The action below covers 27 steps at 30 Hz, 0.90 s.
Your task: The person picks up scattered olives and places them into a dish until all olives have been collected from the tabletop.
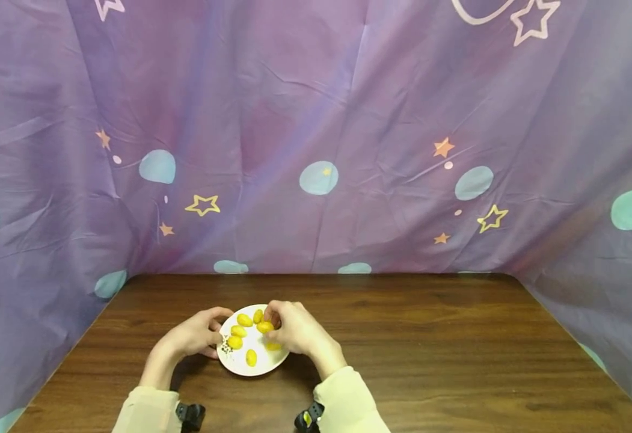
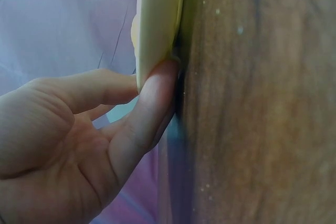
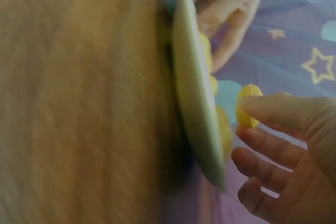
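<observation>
A white plate (image 1: pixel 264 362) with a small dark speckled pattern stands on the table, and several small yellow oval fruits lie on it. My left hand (image 1: pixel 192 335) holds the plate's left rim; in the left wrist view the thumb and fingers close on its edge (image 2: pixel 156 30). Over the right side of the plate is my right hand (image 1: pixel 300 332). Between thumb and forefinger it pinches one yellow oval fruit (image 3: pixel 249 107), raised off the plate in the right wrist view. The other fingers (image 3: pixel 262 169) of that hand are loosely bent and touch nothing.
The brown wooden table (image 1: pixel 429 355) stretches to the right and behind the plate. A purple cloth (image 1: pixel 272 132) with stars and blue spots hangs behind and at both sides. Each wrist wears a black strap (image 1: pixel 190 415).
</observation>
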{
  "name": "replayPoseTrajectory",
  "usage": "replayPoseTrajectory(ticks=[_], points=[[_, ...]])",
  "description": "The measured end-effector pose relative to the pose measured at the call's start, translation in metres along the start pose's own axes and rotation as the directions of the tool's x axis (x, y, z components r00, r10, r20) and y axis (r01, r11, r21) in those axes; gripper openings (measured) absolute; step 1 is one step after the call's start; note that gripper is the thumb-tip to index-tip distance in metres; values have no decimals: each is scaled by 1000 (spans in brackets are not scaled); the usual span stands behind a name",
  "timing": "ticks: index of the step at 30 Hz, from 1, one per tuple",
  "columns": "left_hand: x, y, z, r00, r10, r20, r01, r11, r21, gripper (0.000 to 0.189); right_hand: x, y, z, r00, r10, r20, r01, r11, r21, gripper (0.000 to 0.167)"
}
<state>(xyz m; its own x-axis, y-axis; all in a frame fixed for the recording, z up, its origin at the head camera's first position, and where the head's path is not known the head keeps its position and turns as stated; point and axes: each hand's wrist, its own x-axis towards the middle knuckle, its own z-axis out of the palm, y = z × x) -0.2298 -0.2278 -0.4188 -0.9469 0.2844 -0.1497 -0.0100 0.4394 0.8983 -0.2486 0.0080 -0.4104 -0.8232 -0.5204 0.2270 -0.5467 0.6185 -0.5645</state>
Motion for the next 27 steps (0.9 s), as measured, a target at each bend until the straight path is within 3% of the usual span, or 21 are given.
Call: replayPoseTrajectory(ticks=[5,12,27], points=[[2,-1,0,1000,-3,-4,3,1000,-2,59,6,0,9,999,35,22,-34,999,-34,22],[1,-2,-1,1000,7,14,-7,1000,-24,58,14,-5,17,997,74,39,-66,985,-160,20],[-2,-2,0,998,42,43,-39,998,-51,59,27,-15,24,994,49,101,-24,971,-239,23]])
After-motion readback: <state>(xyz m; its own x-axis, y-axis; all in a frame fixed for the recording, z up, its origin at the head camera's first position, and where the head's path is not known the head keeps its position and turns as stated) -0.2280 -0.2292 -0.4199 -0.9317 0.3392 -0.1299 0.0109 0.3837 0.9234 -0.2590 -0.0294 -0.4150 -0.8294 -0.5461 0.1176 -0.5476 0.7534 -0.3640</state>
